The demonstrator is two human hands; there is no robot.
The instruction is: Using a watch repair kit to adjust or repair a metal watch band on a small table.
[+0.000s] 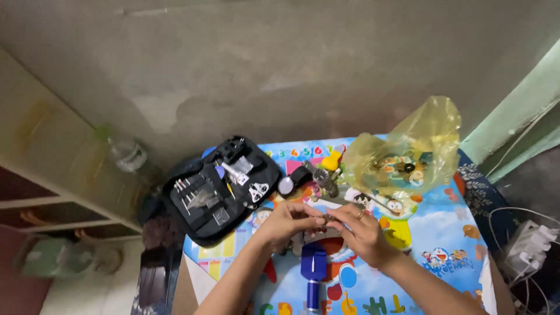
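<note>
My left hand (287, 224) and my right hand (363, 231) meet over a small table with a colourful cartoon top (443, 245). Both pinch a small metallic part (328, 219) between their fingertips; it is too small to identify. A ring sits on a right finger. Just below the hands stands a blue tool (314, 269) with a blue handle. Behind the hands lie a wristwatch with a metal band (324, 179) and a round black piece (291, 182).
An open black tool case (224, 189) with several small tools lies at the table's left. A yellow plastic bag (408, 149) sits at the back right. A plastic bottle (128, 154) stands by the wall; shelves at left, white cables and a plug strip (528, 245) at right.
</note>
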